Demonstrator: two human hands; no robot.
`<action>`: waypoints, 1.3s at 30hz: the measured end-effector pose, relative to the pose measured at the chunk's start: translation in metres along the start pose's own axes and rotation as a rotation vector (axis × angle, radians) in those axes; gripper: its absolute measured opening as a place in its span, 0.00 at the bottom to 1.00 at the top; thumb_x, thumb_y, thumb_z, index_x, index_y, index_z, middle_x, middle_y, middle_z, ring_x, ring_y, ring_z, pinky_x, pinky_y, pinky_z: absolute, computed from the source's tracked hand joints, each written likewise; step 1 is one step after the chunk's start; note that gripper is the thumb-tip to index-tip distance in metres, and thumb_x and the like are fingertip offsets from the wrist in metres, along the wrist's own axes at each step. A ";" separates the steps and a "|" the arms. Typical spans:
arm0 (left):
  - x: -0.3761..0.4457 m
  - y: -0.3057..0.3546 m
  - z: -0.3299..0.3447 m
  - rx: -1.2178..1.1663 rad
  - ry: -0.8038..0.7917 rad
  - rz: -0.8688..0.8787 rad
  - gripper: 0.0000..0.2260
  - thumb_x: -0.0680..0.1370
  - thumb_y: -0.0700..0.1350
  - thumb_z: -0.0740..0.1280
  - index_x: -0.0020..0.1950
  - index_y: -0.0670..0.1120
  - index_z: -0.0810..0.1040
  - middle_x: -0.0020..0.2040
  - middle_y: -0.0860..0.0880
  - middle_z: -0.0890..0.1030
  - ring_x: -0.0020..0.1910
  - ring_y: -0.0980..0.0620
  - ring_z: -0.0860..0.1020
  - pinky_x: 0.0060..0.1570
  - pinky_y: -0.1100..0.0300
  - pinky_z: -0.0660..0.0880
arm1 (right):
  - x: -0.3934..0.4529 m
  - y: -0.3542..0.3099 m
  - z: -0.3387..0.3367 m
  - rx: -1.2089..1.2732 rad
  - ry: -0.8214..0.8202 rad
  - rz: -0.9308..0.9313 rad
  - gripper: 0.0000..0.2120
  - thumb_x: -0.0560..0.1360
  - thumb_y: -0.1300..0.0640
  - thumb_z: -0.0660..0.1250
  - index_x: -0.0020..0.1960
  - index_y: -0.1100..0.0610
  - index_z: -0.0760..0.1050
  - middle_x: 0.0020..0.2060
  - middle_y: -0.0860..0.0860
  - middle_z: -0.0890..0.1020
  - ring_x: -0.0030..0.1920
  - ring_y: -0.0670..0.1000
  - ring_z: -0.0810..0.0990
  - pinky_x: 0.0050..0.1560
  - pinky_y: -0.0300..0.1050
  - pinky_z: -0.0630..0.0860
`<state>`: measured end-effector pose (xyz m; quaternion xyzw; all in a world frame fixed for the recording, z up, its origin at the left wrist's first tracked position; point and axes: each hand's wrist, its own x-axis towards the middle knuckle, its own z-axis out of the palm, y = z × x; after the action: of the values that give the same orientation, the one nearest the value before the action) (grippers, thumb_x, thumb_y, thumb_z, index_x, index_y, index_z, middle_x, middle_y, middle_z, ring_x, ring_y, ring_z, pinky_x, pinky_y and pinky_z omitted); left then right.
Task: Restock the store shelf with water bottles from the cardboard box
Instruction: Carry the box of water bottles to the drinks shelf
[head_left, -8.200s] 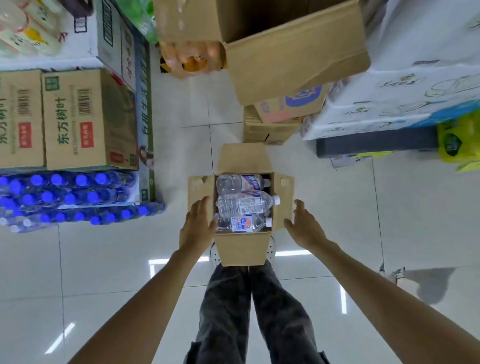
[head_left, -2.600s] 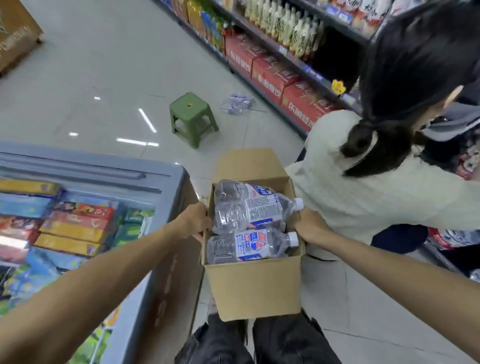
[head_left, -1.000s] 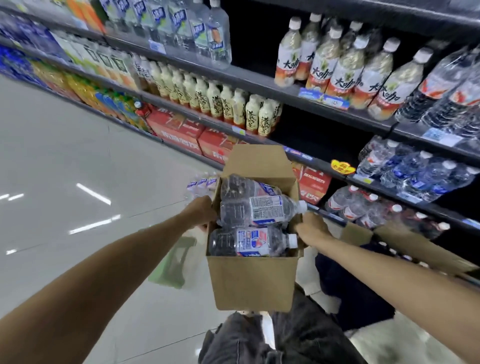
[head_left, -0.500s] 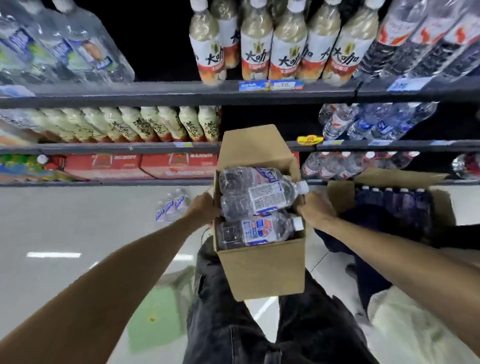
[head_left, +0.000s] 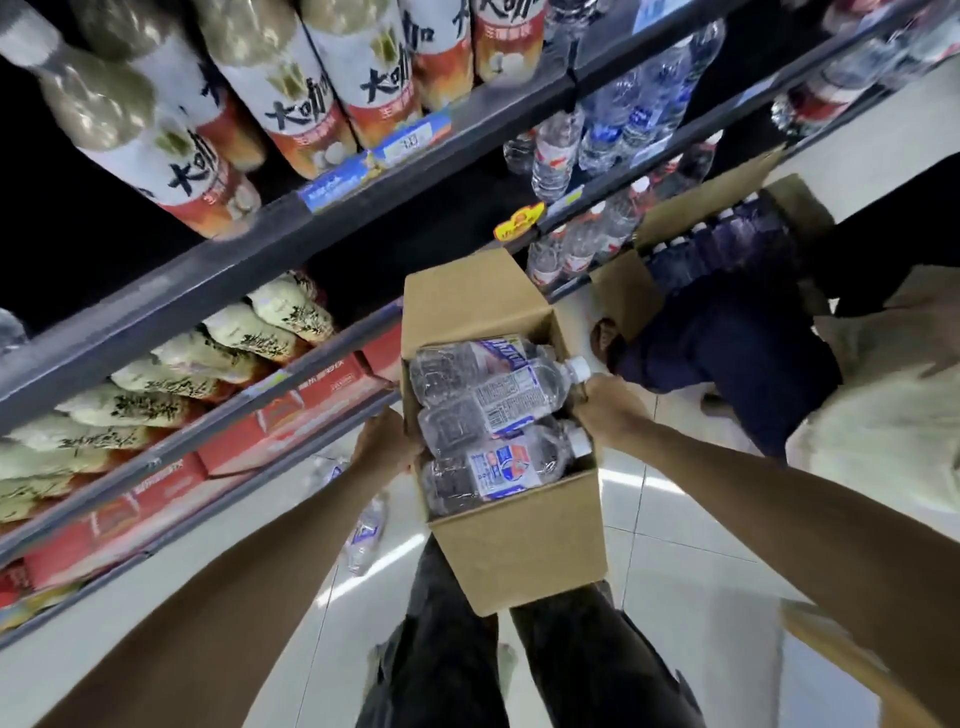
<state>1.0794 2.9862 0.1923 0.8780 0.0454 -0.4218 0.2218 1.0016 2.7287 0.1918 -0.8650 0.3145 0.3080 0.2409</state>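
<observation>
Standing square to the shelving, the person carries the cardboard box at waist height, one hand on each side so the load sits level. The left hand wraps its fingers over the left wall; the right hand clasps the right rim beside a bottle cap. The water bottles lie stacked on their sides inside, none yet shelved. The water shelf sits ahead to the right, partly filled.

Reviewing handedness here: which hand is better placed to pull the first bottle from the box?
Probably the right hand: it grips the cardboard box wall right beside the bottles' white caps. The left hand holds the opposite wall, at the bottle bases.
</observation>
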 end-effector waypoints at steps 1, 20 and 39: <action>0.010 -0.003 0.003 0.021 -0.004 0.004 0.11 0.77 0.39 0.64 0.48 0.30 0.80 0.43 0.35 0.84 0.39 0.39 0.83 0.43 0.48 0.81 | 0.008 0.001 0.008 0.009 -0.002 0.003 0.13 0.76 0.61 0.60 0.57 0.64 0.76 0.55 0.63 0.80 0.55 0.62 0.79 0.51 0.50 0.76; 0.242 -0.063 0.099 0.053 -0.133 0.048 0.02 0.73 0.30 0.69 0.43 0.33 0.76 0.42 0.35 0.82 0.42 0.39 0.83 0.46 0.41 0.81 | 0.163 0.044 0.183 0.230 0.071 0.175 0.15 0.79 0.51 0.54 0.50 0.61 0.73 0.49 0.63 0.80 0.46 0.61 0.76 0.42 0.47 0.70; 0.325 -0.128 0.164 0.125 0.062 0.170 0.16 0.76 0.42 0.67 0.29 0.42 0.72 0.24 0.47 0.75 0.23 0.48 0.76 0.19 0.69 0.69 | 0.258 0.054 0.270 0.153 0.078 0.129 0.18 0.80 0.50 0.55 0.54 0.63 0.75 0.52 0.62 0.80 0.52 0.63 0.78 0.51 0.54 0.77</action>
<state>1.1350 2.9960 -0.1900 0.9034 -0.0487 -0.3760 0.2002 1.0191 2.7541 -0.1846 -0.8333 0.4012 0.2641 0.2736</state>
